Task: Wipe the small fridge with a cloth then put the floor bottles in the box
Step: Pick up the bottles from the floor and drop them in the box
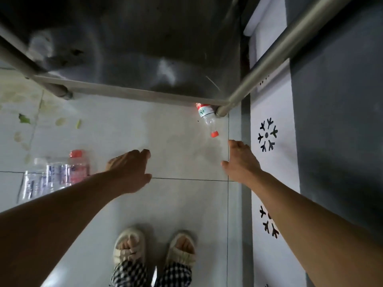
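Note:
A clear plastic bottle (207,119) with a red cap and a red-and-white label lies on the tiled floor, its base tucked against a steel table leg. My right hand (240,162) hangs just below its cap, fingers apart and empty. My left hand (130,168) is lower and to the left, fingers loosely curled, holding nothing. Two or three more clear bottles (56,175) with red caps lie together on the floor at the left, partly behind my left forearm. The small fridge (273,166), white with black snowflake marks, stands at the right. No cloth or box is in view.
A steel table shelf (132,59) overhangs the floor ahead, with round legs at left (62,93) and right (223,109). Leaf scraps (24,119) litter the tiles at far left. My slippered feet (153,247) stand at the bottom centre.

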### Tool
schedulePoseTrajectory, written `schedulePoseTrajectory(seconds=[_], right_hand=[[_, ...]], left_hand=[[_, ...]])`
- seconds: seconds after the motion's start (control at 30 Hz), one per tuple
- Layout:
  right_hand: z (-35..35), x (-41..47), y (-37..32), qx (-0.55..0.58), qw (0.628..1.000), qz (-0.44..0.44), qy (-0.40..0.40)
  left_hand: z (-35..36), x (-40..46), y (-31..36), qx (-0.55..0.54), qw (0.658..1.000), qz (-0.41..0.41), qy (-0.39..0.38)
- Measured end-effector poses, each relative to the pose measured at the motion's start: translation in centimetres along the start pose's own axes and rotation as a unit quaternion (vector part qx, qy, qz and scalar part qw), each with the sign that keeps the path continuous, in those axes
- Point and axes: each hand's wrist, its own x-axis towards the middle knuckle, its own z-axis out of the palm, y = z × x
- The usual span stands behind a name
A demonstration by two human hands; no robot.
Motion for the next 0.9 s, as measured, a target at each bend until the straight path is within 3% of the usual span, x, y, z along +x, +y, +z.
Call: schedulePoseTrajectory(seconds=[0.17,0.47,0.77,0.9], right_hand=[[4.2,6.8,0.8,0.009,0.998,-0.037,0.046],[11.3,20.3,0.6,0.052,0.991,0.013,0.125],[13.5,27.7,-0.7,-0.033,0.981,0.031,0.19],[14.0,27.8,-1.6,-0.042,0.983,0.04,0.176]], left_hand=[[3.8,6.9,0.1,-0.013,0.998,-0.036,0.044],[10.3,17.7,-2.1,-0.008,0.995,-0.026,0.095],[13.0,21.7,-4.1,-0.035,0.991,-0.008,0.129],[13.0,21.4,-4.6,-0.035,0.991,-0.008,0.128]])
